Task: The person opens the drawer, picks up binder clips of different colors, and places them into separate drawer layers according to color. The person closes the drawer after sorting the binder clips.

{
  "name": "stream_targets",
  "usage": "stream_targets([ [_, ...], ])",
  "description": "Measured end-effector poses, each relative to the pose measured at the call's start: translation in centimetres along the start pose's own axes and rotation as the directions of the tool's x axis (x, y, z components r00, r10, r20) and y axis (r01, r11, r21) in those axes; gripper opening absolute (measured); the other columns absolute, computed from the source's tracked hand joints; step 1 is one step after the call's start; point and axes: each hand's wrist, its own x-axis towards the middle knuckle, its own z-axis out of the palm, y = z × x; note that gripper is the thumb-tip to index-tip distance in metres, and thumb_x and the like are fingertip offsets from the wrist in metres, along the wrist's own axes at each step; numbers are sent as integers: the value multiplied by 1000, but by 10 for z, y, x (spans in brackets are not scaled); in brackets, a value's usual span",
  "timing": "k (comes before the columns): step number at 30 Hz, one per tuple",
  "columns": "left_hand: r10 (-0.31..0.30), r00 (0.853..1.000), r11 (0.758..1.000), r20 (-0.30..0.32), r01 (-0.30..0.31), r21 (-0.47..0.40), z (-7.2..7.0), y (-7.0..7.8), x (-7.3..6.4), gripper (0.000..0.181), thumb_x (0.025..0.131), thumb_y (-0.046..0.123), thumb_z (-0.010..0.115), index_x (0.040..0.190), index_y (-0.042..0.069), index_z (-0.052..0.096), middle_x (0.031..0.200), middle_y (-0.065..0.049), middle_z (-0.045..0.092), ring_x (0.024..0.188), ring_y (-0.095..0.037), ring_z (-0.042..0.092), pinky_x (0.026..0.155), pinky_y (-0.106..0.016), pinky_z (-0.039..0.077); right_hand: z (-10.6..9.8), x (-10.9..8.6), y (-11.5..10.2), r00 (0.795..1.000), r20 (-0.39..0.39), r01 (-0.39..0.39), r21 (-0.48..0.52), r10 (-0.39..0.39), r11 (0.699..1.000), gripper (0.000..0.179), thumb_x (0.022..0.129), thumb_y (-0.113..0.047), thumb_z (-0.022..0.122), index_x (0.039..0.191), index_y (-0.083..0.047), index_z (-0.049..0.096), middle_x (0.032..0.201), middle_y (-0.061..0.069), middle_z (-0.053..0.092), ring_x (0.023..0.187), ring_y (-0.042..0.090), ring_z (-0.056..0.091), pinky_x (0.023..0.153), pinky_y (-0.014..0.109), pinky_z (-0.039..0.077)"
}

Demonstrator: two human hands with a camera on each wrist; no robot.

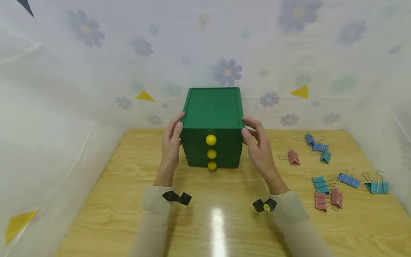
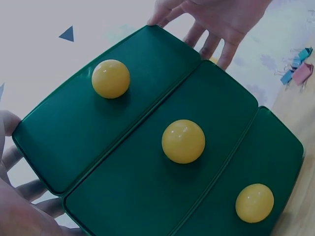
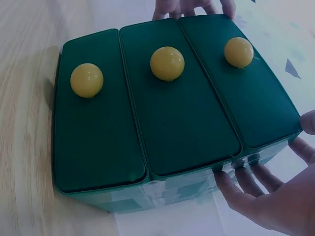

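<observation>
A green drawer box (image 1: 213, 109) stands on the wooden table, its front towards me. Three stacked drawers make up the front, each with a round yellow knob (image 1: 211, 139); all three look closed. On its left side my left hand (image 1: 171, 142) holds it, thumb at the upper front corner and fingers along the side wall. My right hand (image 1: 259, 148) grips the opposite side in the same way. From the right wrist view, the right fingertips (image 3: 246, 179) touch the side wall, where clear tape shows. What lies inside the drawers is hidden.
Several binder clips in blue, teal and pink lie on the right of the table (image 1: 128, 200), among them a pink clip (image 1: 293, 157) nearest the box and a teal clip (image 1: 376, 187) far right. Flower-patterned white sheeting (image 1: 179, 46) encloses the back and sides.
</observation>
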Motion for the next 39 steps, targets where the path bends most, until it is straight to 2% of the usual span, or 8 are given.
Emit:
stream_targets([
  [4,-4,1000,1000,0,4,12,9,-7,1,43,100,40,44,139,23,50,144,8,40,112,-21,45,77,-41,39,-7,-1,0,1000,-21,-9,1,9,1000,38,102,-17,42,137,-4,44,137,10,44,116,26,51,89,49,46],
  [7,-11,1000,1000,-12,11,22,12,-9,0,41,100,38,45,138,24,50,143,9,41,112,-18,43,74,-39,35,-10,-1,0,999,-32,-19,9,20,1000,38,102,-19,43,136,-3,44,135,11,45,113,24,52,87,45,47],
  [14,-7,1000,1000,-24,7,20,20,2,-5,39,102,24,44,139,12,49,144,1,42,108,-18,44,68,-38,30,-12,-1,0,998,-33,-58,-7,58,998,39,102,-22,44,138,-7,45,136,8,45,111,23,51,87,47,45],
  [19,-4,1000,1000,-21,4,-4,26,10,-10,39,102,23,45,138,9,49,144,-2,42,123,-19,42,80,-36,36,-14,-1,0,997,-35,-75,-31,74,997,40,101,-24,45,139,-10,46,137,7,44,112,24,51,88,44,45],
  [26,1,1000,1000,-20,-1,-8,21,-6,-5,40,99,36,48,137,22,52,141,7,45,118,-17,44,75,-37,35,-17,1,-3,998,-27,-63,-32,62,998,40,100,-22,48,137,-7,47,135,10,45,112,28,51,87,39,46],
  [34,20,1000,999,14,-20,-32,27,-8,-7,41,99,34,49,138,21,51,143,6,43,130,-15,39,98,-45,37,-21,0,-3,996,-59,-63,-29,61,998,39,100,-20,47,136,-5,47,135,12,44,110,24,51,87,37,44],
  [37,10,1000,1000,10,-10,-17,31,-8,-7,41,99,36,48,138,23,52,141,7,45,99,-15,51,75,-41,41,-24,0,-2,996,-64,-60,-14,59,998,39,100,-19,47,136,-4,47,135,13,44,109,23,51,83,37,44],
  [39,4,1000,1000,7,-4,-10,34,-8,-6,40,99,37,48,137,25,52,140,7,46,75,-16,45,63,-37,36,-26,0,-1,996,-61,-65,-8,64,998,40,100,-20,47,137,-4,46,135,13,44,109,23,51,82,38,44],
])
